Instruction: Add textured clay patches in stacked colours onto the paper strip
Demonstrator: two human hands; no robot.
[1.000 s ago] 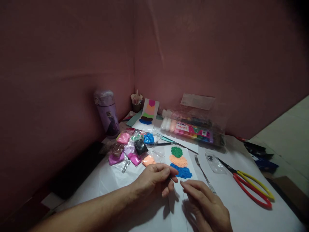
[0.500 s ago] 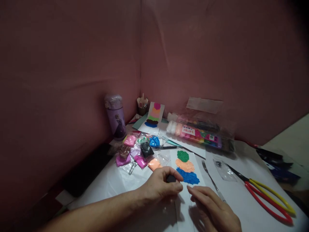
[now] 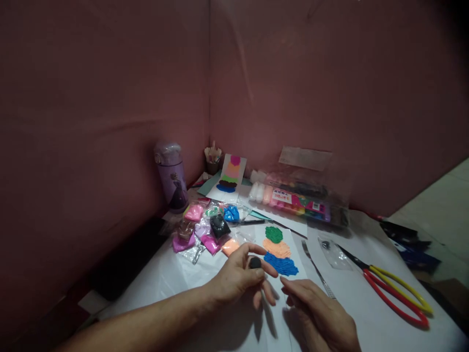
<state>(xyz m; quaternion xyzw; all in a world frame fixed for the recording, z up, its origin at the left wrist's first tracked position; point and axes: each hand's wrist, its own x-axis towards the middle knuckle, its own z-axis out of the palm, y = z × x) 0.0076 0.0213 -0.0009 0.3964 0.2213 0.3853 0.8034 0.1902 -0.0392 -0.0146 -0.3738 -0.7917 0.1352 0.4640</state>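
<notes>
My left hand (image 3: 244,274) grips a black lump (image 3: 255,263), smooth, matt and rounded, between thumb and bent fingers, raised over the white-covered desk (image 3: 381,340). My right hand (image 3: 318,313) is just beside it, fingers loosely curled with the tips towards the left; its palm side is hidden, so I cannot tell whether anything is in it. Just beyond my hands a white paper strip (image 3: 289,237) lies flat, carrying three rough, ridged patches: a rounded green one (image 3: 274,234) farthest off, a wider orange one (image 3: 277,248), then the broadest, a wavy blue one (image 3: 281,264), nearest me. Right of the strip lies a slim metal fork (image 3: 315,268), and towards the desk's right edge are scissors (image 3: 367,267) with dark blades and looped red and yellow handles. Over to the left, soft, crinkly plastic bags (image 3: 220,226) of coloured stuff lie heaped. At the far left corner of the desk a purple cylindrical bottle (image 3: 171,181) stands upright, and along the far edge rests a clear, shiny pack (image 3: 300,198) of coloured pieces
</notes>
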